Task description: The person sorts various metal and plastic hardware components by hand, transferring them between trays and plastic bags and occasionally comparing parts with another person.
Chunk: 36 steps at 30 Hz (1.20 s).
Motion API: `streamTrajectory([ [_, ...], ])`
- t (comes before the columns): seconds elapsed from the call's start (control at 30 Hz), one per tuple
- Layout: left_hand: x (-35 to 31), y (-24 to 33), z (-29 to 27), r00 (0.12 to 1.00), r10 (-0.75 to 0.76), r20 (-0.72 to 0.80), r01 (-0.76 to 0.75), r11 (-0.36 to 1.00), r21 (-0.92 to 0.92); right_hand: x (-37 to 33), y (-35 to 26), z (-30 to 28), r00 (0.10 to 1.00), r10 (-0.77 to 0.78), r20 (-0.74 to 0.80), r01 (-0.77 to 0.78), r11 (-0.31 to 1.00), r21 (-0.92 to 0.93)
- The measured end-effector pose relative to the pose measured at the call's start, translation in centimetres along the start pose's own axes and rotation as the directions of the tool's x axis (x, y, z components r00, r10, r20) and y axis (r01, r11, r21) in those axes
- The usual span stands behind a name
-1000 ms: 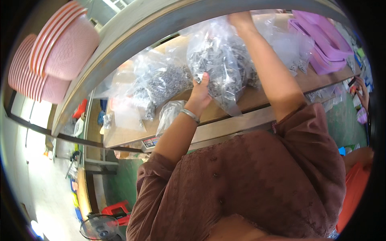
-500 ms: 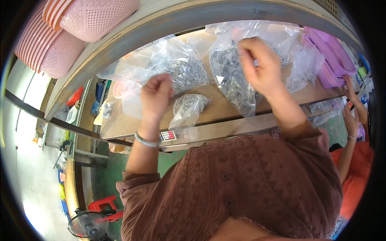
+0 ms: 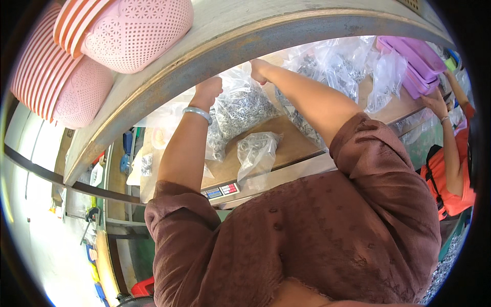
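Both hands have shifted since half a second ago: the right hand (image 3: 259, 71) swung left, off the right-hand bag (image 3: 330, 66), and now it and the left hand (image 3: 208, 92) are up by the middle bag (image 3: 246, 106), beyond the small clear bag (image 3: 258, 152).

From where I stand: left hand beyond and left of the small bag, fingers curled in, loosely closed at the middle bag's left edge; can't tell if it grips plastic. Right hand almost straight beyond the small bag, at the middle bag's far end, partly curled; fingertips hidden, can't tell what it has hold of.

Middle bag, full of small silvery metal parts, sits on the table (image 3: 295, 143) just beyond the small bag. Right-hand bag, similar parts, beyond and right of it, partly behind the right forearm. Keypad device (image 3: 221, 191) nearer the person, left of the small bag. Purple bins (image 3: 417, 61) far right of it, a co-worker's hand (image 3: 436, 105) beside them.
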State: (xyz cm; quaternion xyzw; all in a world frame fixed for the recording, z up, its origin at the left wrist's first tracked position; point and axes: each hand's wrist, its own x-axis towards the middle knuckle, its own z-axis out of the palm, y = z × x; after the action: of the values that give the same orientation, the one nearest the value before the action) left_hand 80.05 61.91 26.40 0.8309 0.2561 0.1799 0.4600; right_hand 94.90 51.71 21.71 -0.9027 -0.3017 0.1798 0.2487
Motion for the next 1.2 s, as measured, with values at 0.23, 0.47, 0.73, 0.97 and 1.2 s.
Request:
streamTrajectory([
  [0.23, -1.2, 3.4, 0.1, 1.0, -0.009, -0.001, 0.008, 0.915, -0.403, 1.8, 1.3, 0.2, 0.737, -0.26, -0.624, 0.223, 0.965, -0.138],
  [0.47, 5.6, 3.7, 0.4, 0.888, 0.459, -0.018, -0.428, 0.812, -0.398, 0.3, 0.3, -3.3, 0.515, -0.321, -0.795, 0.447, 0.892, -0.071],
  [0.73, 6.2, 5.4, 0.7, 0.721, 0.681, 0.129, -0.676, 0.65, 0.348, -4.6, 2.1, -5.4, 0.528, -0.293, -0.797, 0.328, 0.936, -0.128],
  [0.97, 5.6, 4.3, 0.1, 0.806, 0.567, 0.171, -0.585, 0.72, 0.373, -2.4, 3.8, -4.6, 0.294, -0.258, -0.92, 0.427, 0.897, -0.115],
  [1.2, 6.6, 3.9, -0.4, 0.844, 0.517, 0.141, -0.536, 0.8, 0.271, -3.5, 4.5, -4.6, 0.374, -0.229, -0.899, 0.418, 0.907, -0.057],
])
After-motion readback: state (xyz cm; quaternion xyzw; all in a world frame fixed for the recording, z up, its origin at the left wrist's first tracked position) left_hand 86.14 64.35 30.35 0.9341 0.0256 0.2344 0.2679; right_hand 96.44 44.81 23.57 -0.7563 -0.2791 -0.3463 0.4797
